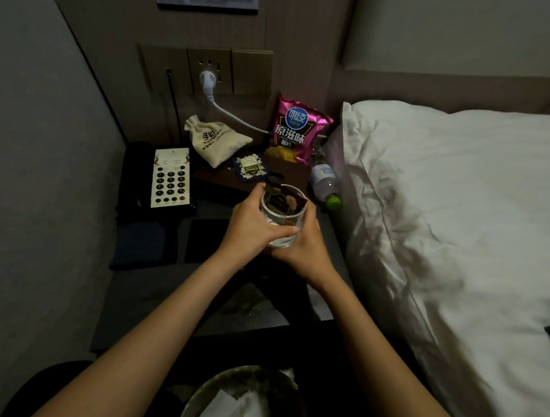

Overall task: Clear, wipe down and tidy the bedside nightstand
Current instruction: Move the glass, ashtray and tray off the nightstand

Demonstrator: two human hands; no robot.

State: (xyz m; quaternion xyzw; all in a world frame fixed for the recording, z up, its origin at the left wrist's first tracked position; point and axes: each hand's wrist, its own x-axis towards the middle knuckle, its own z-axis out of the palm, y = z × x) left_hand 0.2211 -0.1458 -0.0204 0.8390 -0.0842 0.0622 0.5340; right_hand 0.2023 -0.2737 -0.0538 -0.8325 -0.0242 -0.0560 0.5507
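- both hands hold a clear glass tumbler [282, 222] above the front half of the dark nightstand surface [145, 300].
- the left hand [251, 226] has its grip wrapped round the near left side of the glass, thumb across the front of it.
- the right hand [303, 243] has its grip cupped round the right side and bottom of the glass.
- a dark tea sachet [285, 201] stands inside the tumbler, its top edge poking above the rim.
- a second, blue tea sachet [249, 168] lies on a dark brown tray [212, 176] just behind the glass.
- a pink crisp packet [296, 129] leans upright at the back right, against the wall panel.
- a small water bottle [324, 183] with a green cap lies on its side between the tray and the bed [455, 199].
- a beige drawstring pouch [215, 140] lies at the back, just beside a black telephone [162, 179] on the left.
- a white plug [207, 81] sits in the wall socket, its cable running behind the crisp packet.
- a bin with a liner [239, 397] shows at the bottom edge, holding crumpled white paper.
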